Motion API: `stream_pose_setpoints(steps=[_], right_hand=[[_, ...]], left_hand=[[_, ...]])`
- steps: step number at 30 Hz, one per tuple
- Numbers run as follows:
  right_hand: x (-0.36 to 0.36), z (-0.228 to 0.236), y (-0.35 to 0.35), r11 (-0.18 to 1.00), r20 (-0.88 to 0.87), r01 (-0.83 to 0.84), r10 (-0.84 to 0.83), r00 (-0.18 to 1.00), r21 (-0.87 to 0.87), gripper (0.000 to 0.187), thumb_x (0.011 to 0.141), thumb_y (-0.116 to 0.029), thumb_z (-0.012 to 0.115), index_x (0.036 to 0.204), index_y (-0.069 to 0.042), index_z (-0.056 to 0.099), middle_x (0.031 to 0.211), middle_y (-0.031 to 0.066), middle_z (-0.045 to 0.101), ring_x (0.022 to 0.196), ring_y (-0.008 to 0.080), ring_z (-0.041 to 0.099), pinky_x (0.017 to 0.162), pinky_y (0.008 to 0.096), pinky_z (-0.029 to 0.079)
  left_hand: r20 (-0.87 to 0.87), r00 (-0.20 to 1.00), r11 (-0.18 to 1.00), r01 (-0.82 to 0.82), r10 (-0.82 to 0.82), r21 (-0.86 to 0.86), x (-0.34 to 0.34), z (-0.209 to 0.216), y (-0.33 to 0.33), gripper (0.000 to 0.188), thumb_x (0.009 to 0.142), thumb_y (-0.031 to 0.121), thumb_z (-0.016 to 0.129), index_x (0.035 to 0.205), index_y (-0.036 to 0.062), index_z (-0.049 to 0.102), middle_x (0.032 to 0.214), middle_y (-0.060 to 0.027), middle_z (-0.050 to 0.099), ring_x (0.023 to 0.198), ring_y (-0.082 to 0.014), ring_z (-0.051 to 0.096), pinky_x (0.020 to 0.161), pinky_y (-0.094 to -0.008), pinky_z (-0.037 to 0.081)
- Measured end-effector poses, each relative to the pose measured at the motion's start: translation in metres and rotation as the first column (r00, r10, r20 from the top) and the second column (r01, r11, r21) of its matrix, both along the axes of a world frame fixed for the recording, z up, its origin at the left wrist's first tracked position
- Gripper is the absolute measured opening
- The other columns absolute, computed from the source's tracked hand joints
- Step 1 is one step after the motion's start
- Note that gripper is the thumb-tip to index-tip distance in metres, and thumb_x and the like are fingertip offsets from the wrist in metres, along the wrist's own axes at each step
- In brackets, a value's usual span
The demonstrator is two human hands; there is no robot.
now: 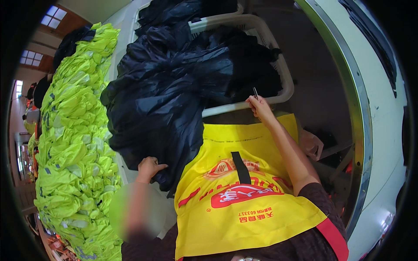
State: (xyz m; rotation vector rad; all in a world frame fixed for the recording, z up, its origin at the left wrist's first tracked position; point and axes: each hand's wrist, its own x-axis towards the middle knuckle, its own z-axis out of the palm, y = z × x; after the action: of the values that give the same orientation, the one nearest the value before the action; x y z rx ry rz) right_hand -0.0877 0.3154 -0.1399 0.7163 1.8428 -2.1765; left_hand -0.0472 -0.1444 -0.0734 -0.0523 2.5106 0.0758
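Observation:
A large heap of dark, shiny black cloth (152, 100) spills from a white plastic basket (285, 80) down toward my lap. At the near left edge of the heap, my left hand (151, 168) grips the cloth, its fingers bent over it and its thumb reaching right. Beside the basket's near right rim, my right hand (260, 108) is closed around a slim, pointed metal tool (255, 92). Only the tool's tips show, so I cannot tell whether it is snips or tweezers.
A long pile of bright yellow-green garments (78, 143) runs along my left. Another white basket (235, 12) with black cloth stands farther back. To the right is a pale table (383, 130) with a metal edge. A yellow apron (248, 182) covers my lap.

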Motion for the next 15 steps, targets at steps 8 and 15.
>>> stream_pose_setpoints(steps=[8,15], right_hand=[[-0.072,-0.068,0.057,0.668,0.034,0.111,-0.201,0.979,0.736,0.044,0.072,-0.046,0.067,0.073,-0.004,0.055,0.07,0.0103,0.058,0.064,0.0258,0.055,0.061,0.0364,0.045],[-0.094,-0.112,0.021,0.58,0.1,0.089,-0.286,0.953,0.81,0.034,0.068,-0.031,0.071,0.078,-0.002,0.056,0.081,0.0148,0.062,0.078,0.0338,0.059,0.071,0.0412,0.046]], left_hand=[[-0.39,0.919,0.975,-0.031,-0.059,-0.221,-0.036,-0.143,-0.054,0.047,0.061,0.038,0.074,0.093,0.0047,0.064,0.095,-0.017,0.063,0.092,-0.0312,0.06,0.079,-0.0399,0.047],[0.22,0.961,0.968,-0.2,0.164,0.15,0.002,0.001,0.003,0.04,0.069,0.035,0.068,0.096,0.0055,0.065,0.09,-0.0146,0.064,0.081,-0.0286,0.062,0.073,-0.036,0.048]])
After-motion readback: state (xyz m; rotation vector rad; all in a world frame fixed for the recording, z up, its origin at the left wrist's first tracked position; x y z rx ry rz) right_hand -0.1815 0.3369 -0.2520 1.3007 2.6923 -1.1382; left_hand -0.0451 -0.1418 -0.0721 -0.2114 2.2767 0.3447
